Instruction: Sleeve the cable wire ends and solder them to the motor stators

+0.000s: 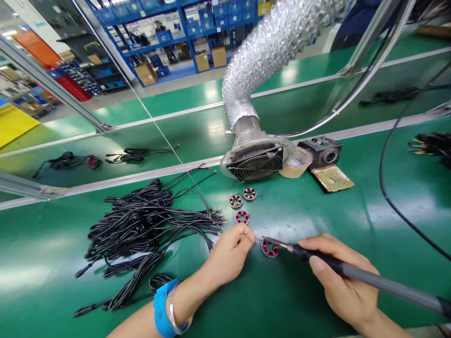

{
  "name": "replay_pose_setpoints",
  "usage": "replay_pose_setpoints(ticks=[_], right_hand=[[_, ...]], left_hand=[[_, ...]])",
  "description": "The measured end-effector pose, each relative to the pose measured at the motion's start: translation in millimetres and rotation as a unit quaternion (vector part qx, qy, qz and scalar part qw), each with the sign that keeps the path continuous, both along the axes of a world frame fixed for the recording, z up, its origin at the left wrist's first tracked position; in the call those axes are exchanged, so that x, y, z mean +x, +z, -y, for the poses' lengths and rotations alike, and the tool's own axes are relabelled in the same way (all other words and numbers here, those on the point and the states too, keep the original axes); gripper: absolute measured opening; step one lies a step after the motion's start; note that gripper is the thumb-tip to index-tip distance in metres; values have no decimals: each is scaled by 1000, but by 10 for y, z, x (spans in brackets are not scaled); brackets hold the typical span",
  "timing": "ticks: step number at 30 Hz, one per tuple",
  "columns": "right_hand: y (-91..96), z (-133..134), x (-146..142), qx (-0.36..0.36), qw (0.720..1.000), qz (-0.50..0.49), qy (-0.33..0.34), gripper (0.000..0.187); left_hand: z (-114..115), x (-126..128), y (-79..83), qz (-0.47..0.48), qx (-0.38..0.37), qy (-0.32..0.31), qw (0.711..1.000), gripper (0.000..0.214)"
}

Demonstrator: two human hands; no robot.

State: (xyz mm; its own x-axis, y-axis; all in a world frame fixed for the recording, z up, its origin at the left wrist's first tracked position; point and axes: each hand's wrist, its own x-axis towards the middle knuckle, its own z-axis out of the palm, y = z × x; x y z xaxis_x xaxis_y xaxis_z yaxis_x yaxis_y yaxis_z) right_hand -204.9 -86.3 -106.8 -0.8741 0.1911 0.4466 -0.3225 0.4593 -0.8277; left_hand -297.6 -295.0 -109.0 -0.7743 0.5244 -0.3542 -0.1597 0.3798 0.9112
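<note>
My right hand [340, 281] grips a soldering iron [352, 273] like a pen, its tip touching a small round coil ring [270, 248] with red and copper windings on the green table. My left hand [230, 253] is closed in a pinch just left of that ring, holding thin wire ends against it. Three more coil rings [242, 217] lie a little farther away, toward the fan. A blue band and a metal bangle sit on my left wrist.
A large pile of black cables [148, 225] lies left of my hands. A fume extractor fan [255, 164] on a silver flexible duct stands behind the rings, with a tape roll [296, 163], a black iron stand [322, 151] and a sponge pad [332, 178] beside it.
</note>
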Motion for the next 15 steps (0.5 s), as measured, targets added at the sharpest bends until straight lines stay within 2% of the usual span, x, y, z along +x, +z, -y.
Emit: replay_pose_setpoints(ticks=[15], right_hand=[[-28,25,-24,-11,1000,0,19,18]], left_hand=[[-4,14,8,-11,-5,-8,1000,20]])
